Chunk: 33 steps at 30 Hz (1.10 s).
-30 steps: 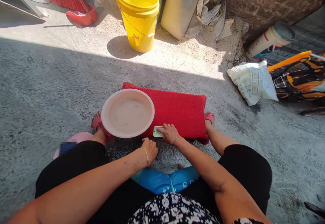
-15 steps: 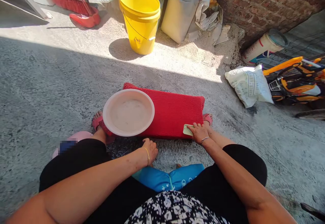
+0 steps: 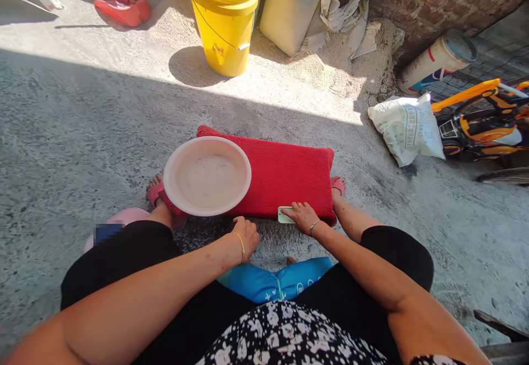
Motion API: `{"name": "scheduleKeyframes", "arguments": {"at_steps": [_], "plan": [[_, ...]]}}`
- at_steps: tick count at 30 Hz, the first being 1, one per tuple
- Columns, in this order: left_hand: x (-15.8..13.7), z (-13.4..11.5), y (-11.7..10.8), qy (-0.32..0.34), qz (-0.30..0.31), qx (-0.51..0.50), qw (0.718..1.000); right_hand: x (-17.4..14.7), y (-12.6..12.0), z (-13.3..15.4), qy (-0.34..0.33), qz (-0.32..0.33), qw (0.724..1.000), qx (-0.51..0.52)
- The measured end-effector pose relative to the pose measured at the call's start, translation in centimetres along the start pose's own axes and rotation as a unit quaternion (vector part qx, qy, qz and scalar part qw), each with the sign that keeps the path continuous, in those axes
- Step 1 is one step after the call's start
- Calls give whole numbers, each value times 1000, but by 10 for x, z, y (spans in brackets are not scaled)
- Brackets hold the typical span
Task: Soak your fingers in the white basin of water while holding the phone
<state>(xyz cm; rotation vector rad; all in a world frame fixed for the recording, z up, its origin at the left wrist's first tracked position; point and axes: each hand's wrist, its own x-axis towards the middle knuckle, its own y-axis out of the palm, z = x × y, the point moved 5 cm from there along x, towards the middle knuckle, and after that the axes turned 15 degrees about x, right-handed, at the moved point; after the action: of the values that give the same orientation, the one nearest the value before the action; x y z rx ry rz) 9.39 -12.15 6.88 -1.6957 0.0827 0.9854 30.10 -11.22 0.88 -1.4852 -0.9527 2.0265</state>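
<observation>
A pale green flat rectangular thing (image 3: 285, 215) with rounded corners and a small dark spot at its left end lies at the near edge of the red cloth-like cover (image 3: 285, 175). My right hand (image 3: 303, 217) holds it from the right, fingers over its top; its underside is hidden. My left hand (image 3: 247, 237) is closed, fingers curled, just below the near edge of the red cover; anything inside it is hidden. On the cover's left part rests a pale pink basin (image 3: 207, 176) with cloudy liquid in it.
A yellow bucket (image 3: 225, 28) stands beyond the cover, beside a full sack (image 3: 287, 6). To the right are a white bag (image 3: 407, 128) and an orange-black machine or toy (image 3: 481, 125). A red dustpan (image 3: 126, 9) lies at the far left on the concrete floor (image 3: 95, 133).
My right hand has slid left along the cover's near edge with the pale green thing. The left hand stays nearly in place. The view has tipped slightly downward.
</observation>
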Motion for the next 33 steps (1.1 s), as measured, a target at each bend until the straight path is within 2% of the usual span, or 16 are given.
{"name": "scheduleKeyframes", "arguments": {"at_steps": [4,7,9,13,15,19,21,27,33], "plan": [[-3,-1,3,11,4,-6,1000,-47,1,-86,125,49,990,-36],[-5,2,0,0,-4,-2,1000,-65,-6,-120,218,72,972,-59],[-5,5,-3,-7,-5,12,1000,-64,-11,-122,222,61,971,-60],[-1,10,-6,0,17,23,1000,-51,-7,-106,116,33,992,-34],[2,11,-4,-1,27,22,999,-51,0,-110,101,39,994,-27],[8,12,1,-6,24,13,1000,-64,5,-138,204,51,977,-29],[10,12,3,-4,17,7,1000,-68,3,-142,240,52,969,-36],[14,16,5,-14,42,25,999,-59,-7,-118,216,5,976,-34],[11,6,8,-17,34,-10,999,-65,-11,-127,259,9,965,-41]]}}
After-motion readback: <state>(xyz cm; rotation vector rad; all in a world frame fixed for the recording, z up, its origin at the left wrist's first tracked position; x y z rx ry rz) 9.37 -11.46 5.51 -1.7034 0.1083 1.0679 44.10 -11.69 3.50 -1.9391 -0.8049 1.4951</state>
